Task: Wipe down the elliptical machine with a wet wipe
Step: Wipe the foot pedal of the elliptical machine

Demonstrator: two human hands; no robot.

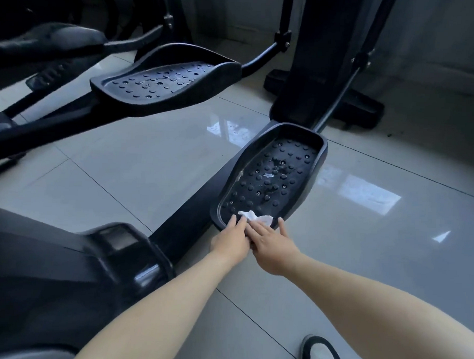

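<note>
Was mid-wipe at near end of foot pedal, wet wipe pressed down there under flat fingers of right grip, left grip flat beside it & holding nothing; next prob. needed a push fwd over the dirty part.

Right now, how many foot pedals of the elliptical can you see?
2. The near pedal has the left hand and right hand on the wipe at its near end; the far pedal sits raised, farther away to the left. The dim upper-left corner may hide more.
</note>
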